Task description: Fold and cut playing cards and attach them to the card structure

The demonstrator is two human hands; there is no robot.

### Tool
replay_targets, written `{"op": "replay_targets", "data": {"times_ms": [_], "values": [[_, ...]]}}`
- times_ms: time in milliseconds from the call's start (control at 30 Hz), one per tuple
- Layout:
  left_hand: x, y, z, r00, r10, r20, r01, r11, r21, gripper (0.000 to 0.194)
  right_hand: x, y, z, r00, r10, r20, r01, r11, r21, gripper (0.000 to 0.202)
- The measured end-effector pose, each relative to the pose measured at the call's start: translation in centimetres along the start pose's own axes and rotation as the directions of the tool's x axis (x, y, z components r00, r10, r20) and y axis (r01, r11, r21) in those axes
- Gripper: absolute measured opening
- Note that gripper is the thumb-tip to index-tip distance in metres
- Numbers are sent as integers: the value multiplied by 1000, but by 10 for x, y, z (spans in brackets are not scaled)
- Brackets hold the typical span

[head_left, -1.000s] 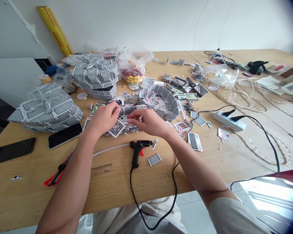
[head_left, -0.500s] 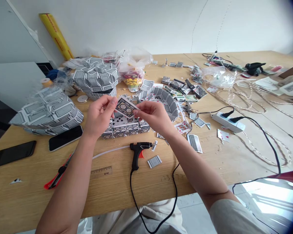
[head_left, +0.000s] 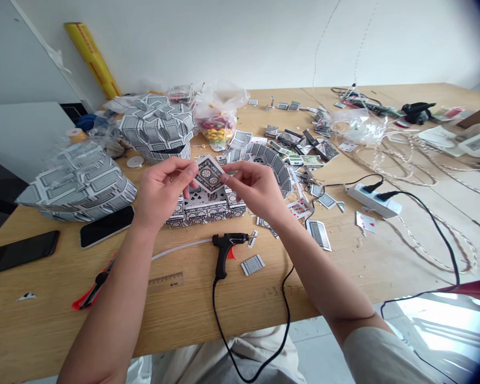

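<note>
One thin card (head_left: pixel 208 175), ornate dark back with a white border, is being pinched at opposite edges: left hand (head_left: pixel 162 194) gripping its left side, right hand (head_left: pixel 256 192) gripping its right. Card is staying between both sets of fingertips, raised off the surface, beyond the black plastic glue gun (head_left: pixel 224 252). Low box (head_left: pixel 208 214) of folded patterned cards is lying just beyond the gun; hands and card are partly blocking it. Many-sided grey card tray (head_left: pixel 280 165) is standing farther beyond, to the gun's right. Ruler (head_left: pixel 166 280) is lying left of the gun, red-and-black cutter (head_left: pixel 100 280) farther left, small grey card piece (head_left: pixel 253 264) resting just right, all on wood-grain tabletop (head_left: pixel 176 317).
</note>
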State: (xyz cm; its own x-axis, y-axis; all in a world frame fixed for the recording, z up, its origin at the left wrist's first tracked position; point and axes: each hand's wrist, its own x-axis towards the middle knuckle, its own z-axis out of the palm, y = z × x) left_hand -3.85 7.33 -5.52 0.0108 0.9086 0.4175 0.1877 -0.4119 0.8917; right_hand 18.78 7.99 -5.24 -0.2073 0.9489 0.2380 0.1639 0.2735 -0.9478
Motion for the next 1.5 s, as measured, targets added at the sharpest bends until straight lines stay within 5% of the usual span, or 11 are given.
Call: {"op": "replay_targets", "data": {"times_ms": [233,533,767,1500], "values": [[-2,9,2,998,38,41,-40,998,39,20,-4,-10,3,996,2,90,-23,973,231,45],[-2,10,2,996,71,57,-70,997,-15,30,-7,-15,5,998,-44,41,29,950,312,42],[-3,8,5,991,30,130,-12,990,-138,26,-8,-15,8,996,-81,34,68,960,273,39],[-6,13,21,993,111,-44,-111,994,2,39,-11,-7,12,982,-172,-76,182,970,158,41]]}}
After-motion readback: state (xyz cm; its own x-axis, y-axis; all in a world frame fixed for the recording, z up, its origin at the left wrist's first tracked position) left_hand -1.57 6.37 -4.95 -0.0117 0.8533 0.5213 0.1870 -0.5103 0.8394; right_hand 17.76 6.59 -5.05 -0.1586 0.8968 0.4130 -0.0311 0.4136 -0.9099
